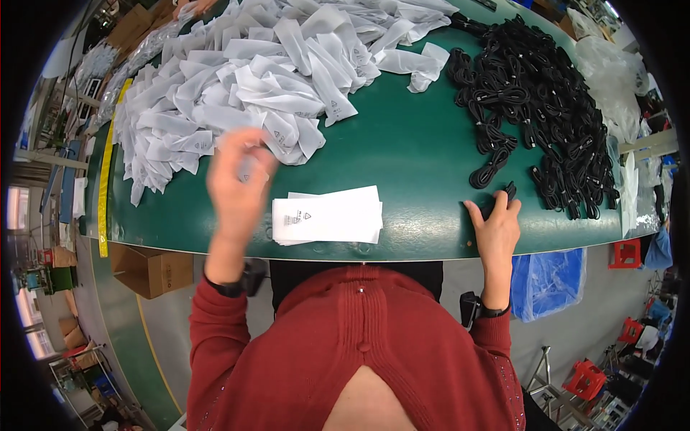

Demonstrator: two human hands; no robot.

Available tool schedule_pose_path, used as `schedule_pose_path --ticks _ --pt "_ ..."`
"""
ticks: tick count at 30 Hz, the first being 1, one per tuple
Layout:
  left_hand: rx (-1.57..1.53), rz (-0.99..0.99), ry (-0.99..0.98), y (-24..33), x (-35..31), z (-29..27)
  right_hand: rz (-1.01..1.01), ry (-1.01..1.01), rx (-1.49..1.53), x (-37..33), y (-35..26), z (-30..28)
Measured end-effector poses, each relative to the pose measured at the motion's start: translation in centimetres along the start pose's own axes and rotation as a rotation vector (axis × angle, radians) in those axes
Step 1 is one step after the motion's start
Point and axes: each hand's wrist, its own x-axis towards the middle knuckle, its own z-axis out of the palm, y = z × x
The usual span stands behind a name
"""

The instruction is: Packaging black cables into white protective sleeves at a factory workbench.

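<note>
My left hand (239, 179) is smeared by motion at the near edge of a big pile of filled whitish translucent bags (280, 86). Its fingers look curled; whether a bag is between them I cannot tell. Flat white bags (330, 215) lie stacked, slightly fanned, at the table's near edge between my hands. On the right, my right hand (497, 223) has its fingers and thumb around a small coiled black cable (509, 191), mostly covered by the hand, against the tabletop. Beyond it spreads a heap of tied black cable coils (532, 100).
A green table (417, 151) carries all this, with a yellow measuring strip (108, 172) along its left side. Below stand a cardboard box (152, 270) at left and a blue plastic-lined bin (548, 284) at right. Another person's hand (195, 6) shows at the far left.
</note>
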Motion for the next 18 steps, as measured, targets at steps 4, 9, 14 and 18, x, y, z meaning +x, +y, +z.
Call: schedule_pose_path --ticks 4,9,14,18 --pt "0.134 0.245 -0.477 2.5 -5.1 5.2 -0.036 -0.057 0.12 -0.8 -0.2 0.4" --pt "0.266 0.249 -0.579 1.5 -7.1 6.7 -0.104 0.138 0.401 -1.3 -1.8 1.4" --pt "0.298 0.181 -0.5 1.3 -7.5 6.4 -0.163 -0.003 0.561 -1.6 -3.0 2.3" --pt "0.225 0.217 -0.399 2.2 -7.2 7.1 -0.165 -0.106 0.757 -2.0 -5.6 0.6"
